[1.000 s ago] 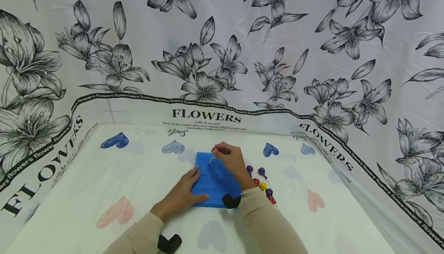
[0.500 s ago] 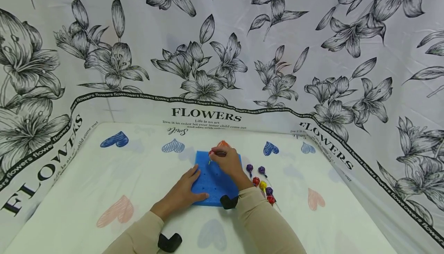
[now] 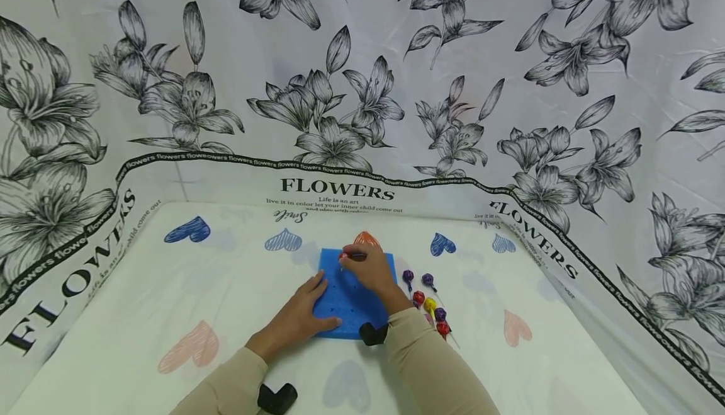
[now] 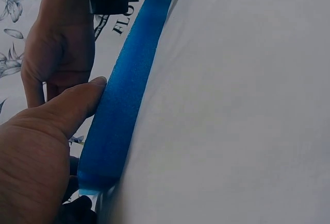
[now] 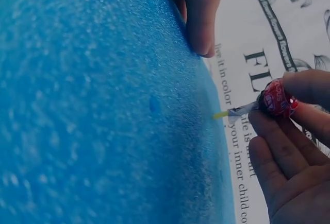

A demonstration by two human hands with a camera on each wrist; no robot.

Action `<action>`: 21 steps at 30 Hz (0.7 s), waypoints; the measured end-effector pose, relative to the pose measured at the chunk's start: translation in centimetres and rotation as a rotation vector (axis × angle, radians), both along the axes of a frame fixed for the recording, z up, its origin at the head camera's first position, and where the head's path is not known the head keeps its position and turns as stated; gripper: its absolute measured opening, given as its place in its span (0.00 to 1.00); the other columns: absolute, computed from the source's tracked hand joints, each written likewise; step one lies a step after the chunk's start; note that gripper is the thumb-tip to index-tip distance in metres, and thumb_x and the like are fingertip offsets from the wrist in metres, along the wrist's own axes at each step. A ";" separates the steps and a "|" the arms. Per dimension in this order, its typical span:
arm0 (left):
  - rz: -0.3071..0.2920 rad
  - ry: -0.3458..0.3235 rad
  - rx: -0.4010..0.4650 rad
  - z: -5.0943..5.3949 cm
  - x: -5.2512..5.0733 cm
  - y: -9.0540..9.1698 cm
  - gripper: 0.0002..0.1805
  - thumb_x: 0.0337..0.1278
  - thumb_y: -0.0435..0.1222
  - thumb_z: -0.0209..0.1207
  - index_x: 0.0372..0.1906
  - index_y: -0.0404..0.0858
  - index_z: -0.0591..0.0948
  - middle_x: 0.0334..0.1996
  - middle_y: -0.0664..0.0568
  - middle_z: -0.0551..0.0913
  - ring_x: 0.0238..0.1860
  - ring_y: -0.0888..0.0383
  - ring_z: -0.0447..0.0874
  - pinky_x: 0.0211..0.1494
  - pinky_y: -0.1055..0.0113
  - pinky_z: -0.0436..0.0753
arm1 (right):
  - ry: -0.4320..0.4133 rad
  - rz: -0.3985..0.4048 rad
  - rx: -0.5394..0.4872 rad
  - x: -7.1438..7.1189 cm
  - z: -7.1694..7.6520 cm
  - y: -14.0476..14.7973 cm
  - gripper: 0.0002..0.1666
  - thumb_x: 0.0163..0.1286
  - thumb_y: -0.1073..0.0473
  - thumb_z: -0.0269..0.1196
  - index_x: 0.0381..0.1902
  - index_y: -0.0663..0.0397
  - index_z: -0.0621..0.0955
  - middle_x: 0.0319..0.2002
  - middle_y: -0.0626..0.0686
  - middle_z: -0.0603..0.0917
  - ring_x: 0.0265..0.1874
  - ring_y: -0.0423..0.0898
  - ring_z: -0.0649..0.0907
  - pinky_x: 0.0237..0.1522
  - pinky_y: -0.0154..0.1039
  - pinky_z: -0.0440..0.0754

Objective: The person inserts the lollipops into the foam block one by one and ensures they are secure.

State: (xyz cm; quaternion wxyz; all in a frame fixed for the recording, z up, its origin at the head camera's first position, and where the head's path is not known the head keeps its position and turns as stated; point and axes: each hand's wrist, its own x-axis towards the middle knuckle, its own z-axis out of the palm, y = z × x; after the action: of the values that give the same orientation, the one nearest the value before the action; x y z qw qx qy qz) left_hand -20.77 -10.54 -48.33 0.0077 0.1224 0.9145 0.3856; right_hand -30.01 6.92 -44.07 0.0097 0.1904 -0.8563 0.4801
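My right hand (image 3: pixel 368 267) pinches a red-wrapped lollipop (image 5: pixel 277 99) by its candy end, over the far left corner of a blue foam block (image 3: pixel 354 301). The stick's yellow lower end meets the foam surface; how deep it sits, I cannot tell. Small holes dot the top of the block. Along the block's left edge lies my left hand (image 3: pixel 300 314), fingers extended and thumb resting near the front left corner. In the left wrist view, the left thumb (image 4: pixel 82 100) touches the block's edge.
Right of the block lie several loose lollipops, among them a purple one (image 3: pixel 427 279), a yellow one (image 3: pixel 430 304) and a red one (image 3: pixel 442 328). A white cloth (image 3: pixel 238 276) printed with hearts covers the table. A flower-printed curtain (image 3: pixel 362 43) hangs behind.
My right hand has brought the lollipop down and slightly left, its stick now at the foam near the far left corner. The left hand has stayed in place.
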 end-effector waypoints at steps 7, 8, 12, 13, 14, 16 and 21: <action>-0.002 0.009 0.001 -0.1 0.0 0.0 0.51 0.48 0.56 0.69 0.71 0.30 0.63 0.74 0.43 0.53 0.73 0.41 0.49 0.68 0.45 0.59 | -0.032 -0.011 -0.040 0.0 1.2 0.4 0.16 0.65 0.58 0.67 0.49 0.59 0.84 0.42 0.51 0.86 0.43 0.45 0.85 0.46 0.42 0.82; -0.001 0.006 0.000 -0.1 0.0 0.0 0.51 0.48 0.56 0.69 0.71 0.30 0.63 0.74 0.44 0.53 0.73 0.41 0.49 0.68 0.45 0.59 | -0.037 -0.017 -0.033 0.0 1.5 0.5 0.16 0.65 0.57 0.67 0.49 0.57 0.84 0.43 0.50 0.86 0.43 0.44 0.84 0.46 0.41 0.82; 0.004 -0.016 -0.006 0.0 0.1 0.1 0.51 0.48 0.56 0.69 0.71 0.32 0.63 0.75 0.45 0.52 0.73 0.41 0.49 0.68 0.45 0.60 | -0.037 0.006 -0.023 0.7 3.3 1.0 0.15 0.65 0.57 0.67 0.49 0.53 0.84 0.44 0.48 0.85 0.44 0.44 0.84 0.46 0.43 0.82; 0.004 -0.018 -0.006 0.0 0.1 0.1 0.51 0.48 0.56 0.69 0.71 0.32 0.63 0.75 0.45 0.52 0.73 0.41 0.49 0.67 0.45 0.60 | -0.036 0.016 -0.023 0.8 3.6 1.1 0.16 0.65 0.57 0.67 0.50 0.52 0.84 0.44 0.48 0.85 0.43 0.44 0.84 0.46 0.42 0.82; 0.006 -0.022 -0.007 0.0 0.1 0.0 0.51 0.48 0.56 0.69 0.72 0.32 0.63 0.75 0.45 0.52 0.73 0.41 0.49 0.67 0.45 0.60 | -0.026 0.031 -0.022 0.8 3.9 1.3 0.16 0.65 0.57 0.67 0.51 0.52 0.84 0.44 0.48 0.85 0.43 0.43 0.84 0.46 0.42 0.82; 0.009 -0.028 -0.008 0.0 0.2 0.0 0.51 0.48 0.56 0.69 0.72 0.33 0.62 0.75 0.45 0.52 0.73 0.41 0.48 0.67 0.45 0.60 | -0.009 0.060 -0.022 0.9 4.5 1.6 0.17 0.66 0.56 0.67 0.52 0.52 0.83 0.45 0.48 0.85 0.43 0.44 0.84 0.45 0.43 0.82; 0.011 -0.034 -0.006 -0.1 0.1 0.0 0.52 0.47 0.56 0.69 0.73 0.34 0.61 0.75 0.47 0.51 0.73 0.42 0.47 0.67 0.45 0.60 | 0.069 0.100 -0.021 1.0 6.0 2.6 0.18 0.66 0.56 0.66 0.54 0.53 0.82 0.43 0.49 0.85 0.41 0.45 0.84 0.44 0.43 0.83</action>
State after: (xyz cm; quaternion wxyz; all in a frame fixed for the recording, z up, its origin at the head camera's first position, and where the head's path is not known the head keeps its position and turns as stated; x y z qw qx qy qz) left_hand -20.68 -10.57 -48.42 0.0215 0.1105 0.9160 0.3851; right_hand -29.05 9.51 -38.10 0.0171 0.2492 -0.8398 0.4820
